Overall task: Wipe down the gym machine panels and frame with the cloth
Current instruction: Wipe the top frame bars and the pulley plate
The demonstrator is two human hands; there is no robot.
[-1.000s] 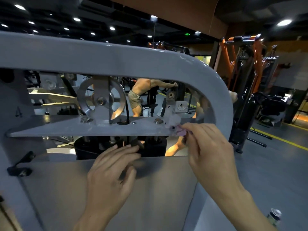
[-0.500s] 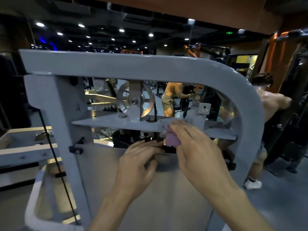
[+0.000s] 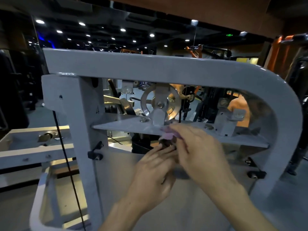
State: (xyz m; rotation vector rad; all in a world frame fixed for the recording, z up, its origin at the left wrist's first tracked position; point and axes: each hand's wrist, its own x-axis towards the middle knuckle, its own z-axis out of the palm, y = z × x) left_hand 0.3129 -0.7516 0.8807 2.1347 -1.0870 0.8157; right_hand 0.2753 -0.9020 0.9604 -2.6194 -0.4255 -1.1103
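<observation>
Softness is judged of the small pink cloth (image 3: 168, 134), pinched by the right hand (image 3: 195, 147) at the grey metal shelf's (image 3: 126, 126) front edge; the left hand (image 3: 153, 177) rests relaxed.

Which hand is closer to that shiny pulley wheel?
The right hand. Holding the pink cloth, its fingertips sit just under the pulley wheel at the shelf edge. The left hand is lower, on the panel top.

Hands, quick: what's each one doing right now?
Left hand: fingers on the panel's top edge, holding nothing.
Right hand: pinching the pink cloth against the shelf plate.
</observation>
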